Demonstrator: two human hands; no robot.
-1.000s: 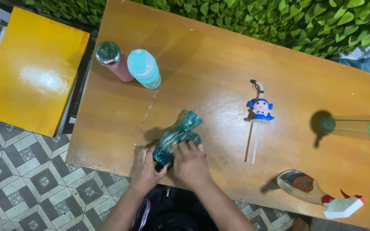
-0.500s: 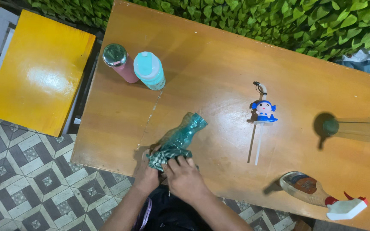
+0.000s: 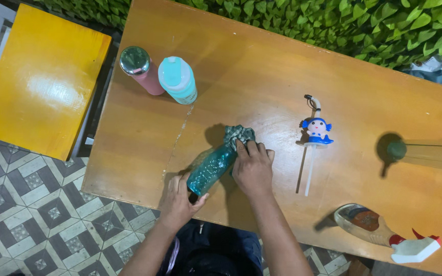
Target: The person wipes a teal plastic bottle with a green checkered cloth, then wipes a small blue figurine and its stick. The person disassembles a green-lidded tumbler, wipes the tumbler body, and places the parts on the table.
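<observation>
A wooden table (image 3: 262, 66) runs between a leafy hedge (image 3: 333, 20) and tiled floor, its middle open. Near its front edge, the left hand (image 3: 177, 197) grips the base of a tilted teal bottle (image 3: 210, 166); the right hand (image 3: 251, 166), fingers curled, presses what looks like a cloth (image 3: 237, 134) at its mouth. A pink bottle (image 3: 138, 69) and turquoise bottle (image 3: 178, 79) stand by the left edge

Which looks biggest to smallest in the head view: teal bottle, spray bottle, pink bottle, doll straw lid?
1. Spray bottle
2. Teal bottle, partly hidden by cloth and hands
3. Doll straw lid, long but thin
4. Pink bottle, though seen end-on, so unsure
</observation>
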